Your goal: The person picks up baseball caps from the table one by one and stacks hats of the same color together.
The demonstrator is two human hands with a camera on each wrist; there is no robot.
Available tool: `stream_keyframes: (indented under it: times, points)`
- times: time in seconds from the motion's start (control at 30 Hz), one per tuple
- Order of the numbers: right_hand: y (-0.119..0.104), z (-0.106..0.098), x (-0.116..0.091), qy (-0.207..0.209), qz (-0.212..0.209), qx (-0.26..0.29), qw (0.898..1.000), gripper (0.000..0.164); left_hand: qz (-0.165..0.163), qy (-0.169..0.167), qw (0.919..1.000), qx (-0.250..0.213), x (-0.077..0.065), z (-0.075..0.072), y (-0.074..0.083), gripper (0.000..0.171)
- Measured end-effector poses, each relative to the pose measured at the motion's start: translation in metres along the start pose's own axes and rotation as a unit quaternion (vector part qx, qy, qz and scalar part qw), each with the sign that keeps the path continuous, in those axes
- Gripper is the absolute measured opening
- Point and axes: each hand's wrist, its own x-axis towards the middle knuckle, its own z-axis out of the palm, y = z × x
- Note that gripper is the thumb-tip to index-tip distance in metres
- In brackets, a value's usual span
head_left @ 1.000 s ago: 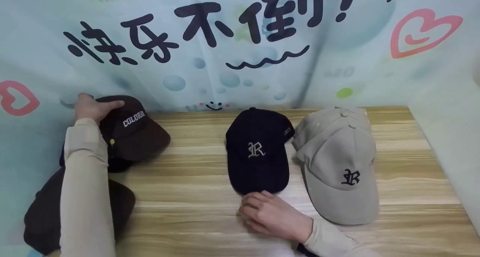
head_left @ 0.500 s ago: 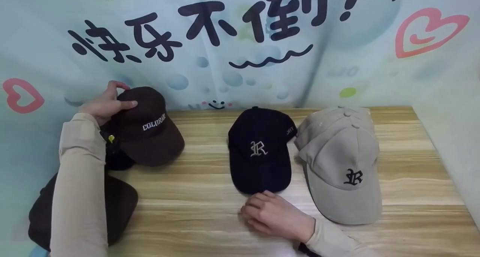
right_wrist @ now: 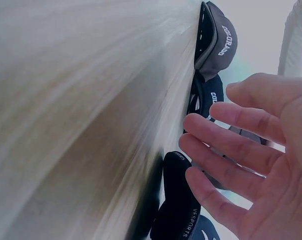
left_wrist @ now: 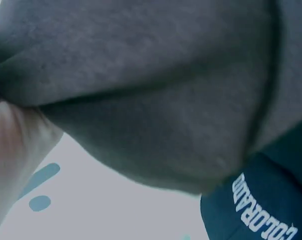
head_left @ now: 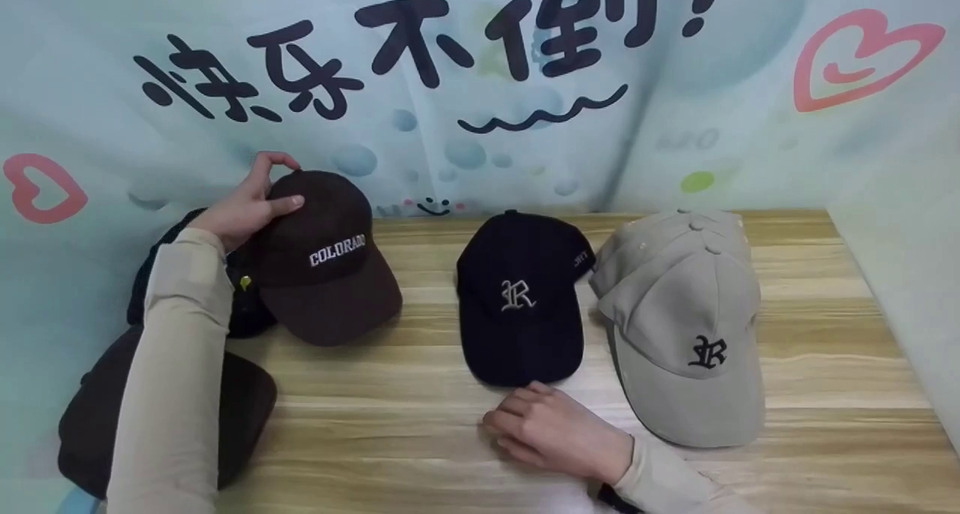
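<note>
My left hand (head_left: 244, 210) pinches the crown of a dark brown baseball cap (head_left: 322, 214), thumb on the near side and fingers over the top; "COLORADO" is stitched in white on its front. In the left wrist view that brown cap (left_wrist: 140, 60) fills the upper part. Behind my sleeve is a dark cap (head_left: 251, 319) with a yellow tag, partly hidden. My right hand (head_left: 559, 435) lies on the table at the brim of a navy cap (head_left: 517, 296) with an "R". In the right wrist view the fingers of my right hand (right_wrist: 241, 150) are loosely extended, holding nothing.
Several beige caps (head_left: 690, 319) are nested together at the right. Another brown cap (head_left: 247, 416) sits at the near left, partly under my left sleeve. The wood-grain table (head_left: 390, 439) meets a printed backdrop (head_left: 300, 146) at the back and sides.
My left hand has carried the brown cap rightward, away from the dark cap, bringing its whole front lettering into view. My right hand stays by the navy cap's brim.
</note>
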Motion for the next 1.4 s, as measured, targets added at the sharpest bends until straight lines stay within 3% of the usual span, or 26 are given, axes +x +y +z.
stream_keyframes:
  times: [0.13,0.27,0.4,0.5,0.77,1.07,1.4]
  points:
    - [0.000,0.000,0.000,-0.008,0.002,0.000,1.000,0.019,0.023,-0.027,0.9993,-0.014,0.005,0.012,0.004,0.047]
    - [-0.001,0.000,0.000,-0.013,0.007,0.004,1.000,0.019,0.031,-0.098,0.9944,-0.023,0.011,0.024,0.007,0.056]
    - [-0.001,0.001,-0.001,-0.016,0.011,0.007,1.000,0.020,0.016,-0.186,0.9822,-0.022,0.018,0.036,0.008,0.060]
    - [-0.002,0.002,-0.001,-0.021,0.013,0.006,1.000,0.022,-0.003,-0.214,0.9768,0.005,0.023,0.044,0.010,0.058]
    - [-0.002,0.004,-0.002,-0.023,0.008,0.004,1.000,0.024,-0.023,-0.147,0.9817,0.119,0.039,0.056,0.010,0.044]
    - [-0.002,0.004,-0.003,-0.026,0.018,0.020,0.999,0.022,-0.021,-0.122,0.9841,0.128,0.046,0.060,-0.004,0.042]
    - [-0.002,0.001,-0.003,-0.028,0.033,0.028,0.999,0.023,-0.018,-0.120,0.9846,0.126,0.050,0.070,-0.003,0.047]
